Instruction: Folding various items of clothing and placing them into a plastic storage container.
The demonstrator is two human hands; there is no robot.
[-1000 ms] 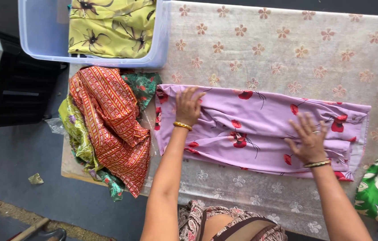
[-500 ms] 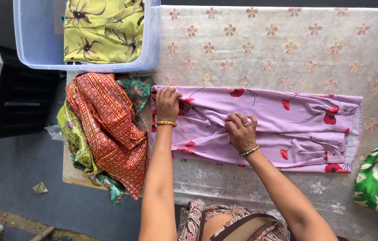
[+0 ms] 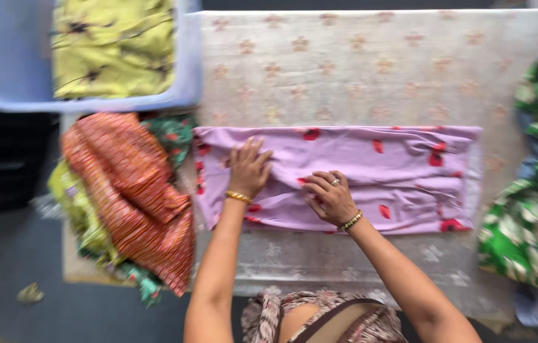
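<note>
Both arms reach fwd from bottom edge, forearms bare. Left hand (image 3: 249, 170) flat, palm down, fingers spread, gold bangle at wrist. Right hand (image 3: 330, 197) just beside it, palm down, fingers curled inward, ring on one finger, beaded bracelet at wrist. Hands close together, not touching.

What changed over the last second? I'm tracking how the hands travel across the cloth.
The right hand slid left along the purple cloth from near its right end to its middle, close beside the left hand. The left hand stayed pressed flat near the left end. The cloth still lies spread on the table; nothing was picked up.
</note>
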